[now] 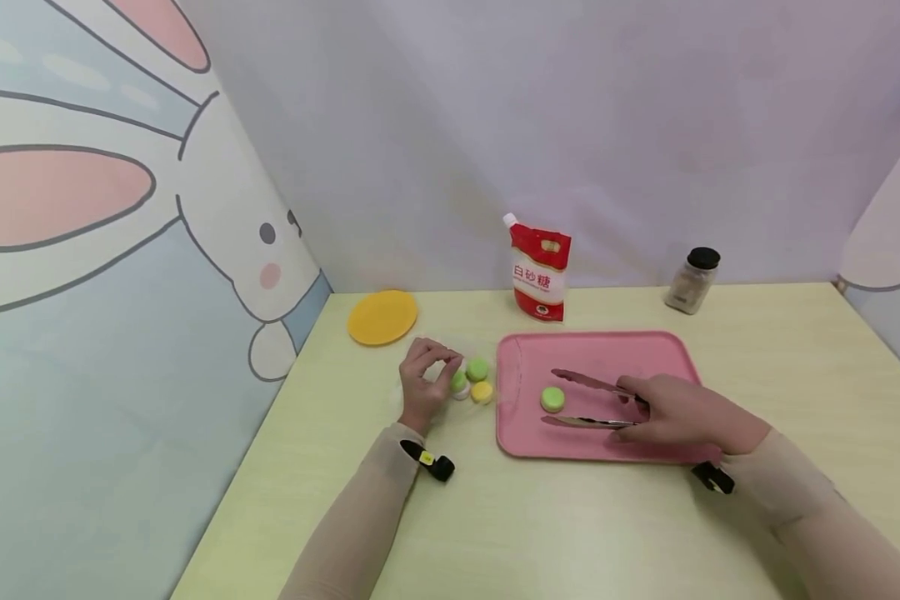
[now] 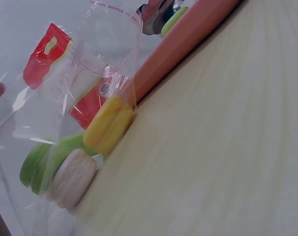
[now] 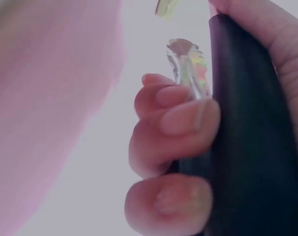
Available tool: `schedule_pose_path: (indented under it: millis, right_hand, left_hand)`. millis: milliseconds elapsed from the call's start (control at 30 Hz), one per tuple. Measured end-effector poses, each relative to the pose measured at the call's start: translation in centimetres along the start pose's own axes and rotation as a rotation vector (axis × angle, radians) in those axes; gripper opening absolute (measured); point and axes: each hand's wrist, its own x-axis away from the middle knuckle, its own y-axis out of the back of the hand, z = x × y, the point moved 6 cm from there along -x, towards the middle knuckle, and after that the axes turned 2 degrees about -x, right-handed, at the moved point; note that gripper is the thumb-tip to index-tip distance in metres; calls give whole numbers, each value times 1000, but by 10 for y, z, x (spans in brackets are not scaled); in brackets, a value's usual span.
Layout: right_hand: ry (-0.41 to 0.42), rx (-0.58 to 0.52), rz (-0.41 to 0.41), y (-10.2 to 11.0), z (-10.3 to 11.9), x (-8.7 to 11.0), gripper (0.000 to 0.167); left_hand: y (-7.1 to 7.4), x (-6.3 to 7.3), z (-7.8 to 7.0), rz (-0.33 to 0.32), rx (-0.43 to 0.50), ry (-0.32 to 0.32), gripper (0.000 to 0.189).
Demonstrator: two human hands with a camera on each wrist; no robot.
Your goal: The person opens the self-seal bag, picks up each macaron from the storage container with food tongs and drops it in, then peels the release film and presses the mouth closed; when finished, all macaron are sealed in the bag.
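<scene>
My left hand [image 1: 426,383] pinches the top of a clear plastic bag [image 2: 41,113] that stands left of the pink tray. Inside the bag are several macarons: a yellow macaron [image 2: 108,125], a pale pink macaron [image 2: 73,179] and green ones [image 1: 477,369]. Over the tray [image 1: 607,343], my right hand [image 1: 671,410] grips metal tongs [image 1: 588,423] by their black handle [image 3: 252,137]. The tongs' arms are spread apart, with a single green macaron [image 1: 552,399] on the tray close to their tips. The bag's open end reaches over the tray's left edge.
Behind the bag, an orange plate [image 1: 382,317] lies on the light wooden table [image 1: 570,533]. A red and white sugar pouch [image 1: 540,275] stands at the back wall. Farther right is a glass jar with a black lid [image 1: 693,280]. A rabbit-patterned wall borders the left.
</scene>
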Motion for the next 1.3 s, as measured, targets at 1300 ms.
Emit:
schedule_pose_path:
  millis: [1300]
  right_hand:
    - [66,12,5,7,7,-11,30]
  left_hand:
    - [0,-1,1,3,-68,47,5]
